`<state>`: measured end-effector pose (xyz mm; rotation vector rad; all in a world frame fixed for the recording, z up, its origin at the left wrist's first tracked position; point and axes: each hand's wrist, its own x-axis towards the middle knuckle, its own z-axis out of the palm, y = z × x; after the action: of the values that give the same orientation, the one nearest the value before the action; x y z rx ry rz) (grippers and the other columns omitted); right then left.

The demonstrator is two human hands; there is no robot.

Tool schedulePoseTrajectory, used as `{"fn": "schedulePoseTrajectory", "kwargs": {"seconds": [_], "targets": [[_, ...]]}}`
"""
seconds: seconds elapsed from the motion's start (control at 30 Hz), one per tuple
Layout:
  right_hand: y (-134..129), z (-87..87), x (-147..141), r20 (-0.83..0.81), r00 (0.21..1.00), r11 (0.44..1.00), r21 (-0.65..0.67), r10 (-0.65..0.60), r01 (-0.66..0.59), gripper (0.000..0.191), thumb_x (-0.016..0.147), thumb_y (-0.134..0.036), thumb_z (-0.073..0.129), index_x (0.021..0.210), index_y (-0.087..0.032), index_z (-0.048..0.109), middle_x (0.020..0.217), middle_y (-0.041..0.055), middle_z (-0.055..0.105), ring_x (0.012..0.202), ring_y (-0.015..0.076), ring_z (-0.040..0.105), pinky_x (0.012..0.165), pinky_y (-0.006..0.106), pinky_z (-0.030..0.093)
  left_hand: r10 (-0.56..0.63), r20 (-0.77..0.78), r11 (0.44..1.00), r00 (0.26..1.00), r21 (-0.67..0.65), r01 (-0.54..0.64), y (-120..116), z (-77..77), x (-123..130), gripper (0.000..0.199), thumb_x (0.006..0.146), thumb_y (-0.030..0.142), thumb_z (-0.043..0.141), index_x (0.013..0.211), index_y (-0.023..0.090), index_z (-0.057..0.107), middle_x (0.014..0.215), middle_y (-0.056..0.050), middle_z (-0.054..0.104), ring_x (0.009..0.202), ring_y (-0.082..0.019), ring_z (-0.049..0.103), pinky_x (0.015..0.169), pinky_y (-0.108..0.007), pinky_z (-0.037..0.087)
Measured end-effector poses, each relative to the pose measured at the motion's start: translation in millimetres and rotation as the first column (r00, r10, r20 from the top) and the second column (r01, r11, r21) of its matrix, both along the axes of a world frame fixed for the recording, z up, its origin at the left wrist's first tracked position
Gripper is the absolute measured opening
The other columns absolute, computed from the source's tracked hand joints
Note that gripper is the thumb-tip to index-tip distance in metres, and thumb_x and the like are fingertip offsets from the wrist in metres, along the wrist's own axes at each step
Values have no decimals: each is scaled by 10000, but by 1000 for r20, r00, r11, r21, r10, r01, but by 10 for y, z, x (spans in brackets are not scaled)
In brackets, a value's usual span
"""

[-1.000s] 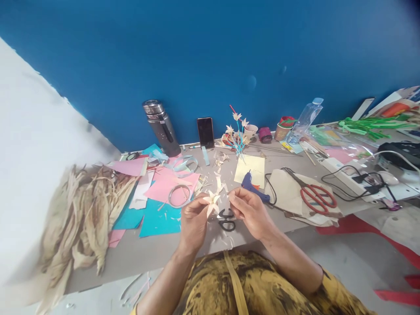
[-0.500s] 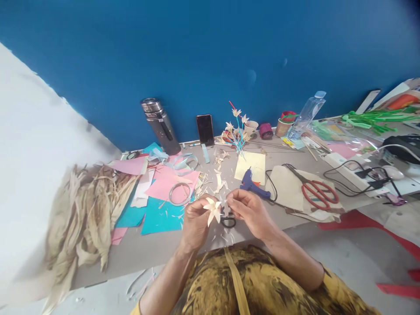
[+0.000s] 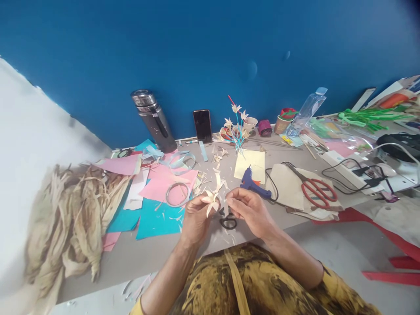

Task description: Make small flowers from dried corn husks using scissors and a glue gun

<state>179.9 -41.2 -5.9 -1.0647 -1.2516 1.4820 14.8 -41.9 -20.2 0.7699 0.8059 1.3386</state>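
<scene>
A cream star-shaped flower (image 3: 211, 202) is pinched in the fingers of my left hand (image 3: 196, 221), its petals spread. Close by on the right, my right hand (image 3: 247, 211) holds a small pale strip (image 3: 226, 208) between thumb and fingers. Under and between the hands lie small scissors with black handles (image 3: 228, 223). Beyond my right hand rests a blue glue gun (image 3: 252, 183), partly over a pale yellow sheet (image 3: 249, 164). Several similar flowers on blue stems (image 3: 238, 127) stand near the wall.
Dried husks (image 3: 75, 218) hang over the left edge. Pink paper (image 3: 167, 181), a tape ring (image 3: 177, 194), a flask (image 3: 154, 120), a phone (image 3: 202, 126) and a bottle (image 3: 306, 113) are around. Red-handled scissors (image 3: 318, 192) and a power strip (image 3: 349, 173) lie right.
The view has shifted slightly, so objects on the left sit farther left. The flower in my left hand has tilted a little. Both hands keep their grips.
</scene>
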Motion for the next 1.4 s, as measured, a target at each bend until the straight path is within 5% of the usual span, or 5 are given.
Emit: {"fn": "schedulePoseTrajectory", "kwargs": {"seconds": [0.17, 0.27, 0.53, 1.03, 1.4], "targets": [[-25, 21, -29, 52, 998, 998, 57, -41, 38, 197, 926, -362, 630, 862, -179, 597, 534, -57, 537, 452, 82, 454, 470, 204, 367, 105, 28, 988, 994, -115, -102, 13, 12, 57, 207, 636, 194, 820, 587, 174, 620, 622, 33, 546, 599, -103, 510, 627, -254, 412], [-79, 18, -52, 124, 988, 973, 223, -93, 63, 96, 917, -287, 622, 930, -193, 606, 659, -28, 608, 501, 95, 520, 491, 211, 418, 125, 8, 983, 992, -138, -123, -2, 31, 76, 220, 609, 185, 835, 586, 167, 617, 596, 39, 556, 559, -86, 488, 598, -239, 398], [-87, 111, -7, 361, 882, 734, 678, -302, -26, 71, 921, -171, 611, 944, -197, 672, 753, 12, 715, 638, 124, 641, 626, 216, 492, 39, 26, 971, 999, -237, -32, -31, 41, 70, 310, 545, 269, 919, 611, 147, 642, 536, 34, 570, 500, -70, 474, 536, -216, 391], [6, 107, 46, 552, 770, 783, 611, -320, -113, 163, 947, -217, 546, 869, -218, 690, 782, 42, 736, 677, 168, 654, 646, 278, 449, -115, -57, 933, 992, -348, 88, 5, 39, 63, 362, 492, 303, 944, 631, 117, 666, 458, 26, 543, 408, -47, 429, 377, -155, 300], [-20, 111, 43, 546, 776, 766, 629, -316, -131, 153, 936, -193, 541, 869, -210, 677, 768, 35, 728, 663, 158, 645, 648, 256, 451, -129, -52, 941, 990, -321, 106, -17, 42, 67, 350, 523, 300, 930, 619, 130, 640, 466, 31, 538, 423, -54, 429, 400, -167, 312]]}}
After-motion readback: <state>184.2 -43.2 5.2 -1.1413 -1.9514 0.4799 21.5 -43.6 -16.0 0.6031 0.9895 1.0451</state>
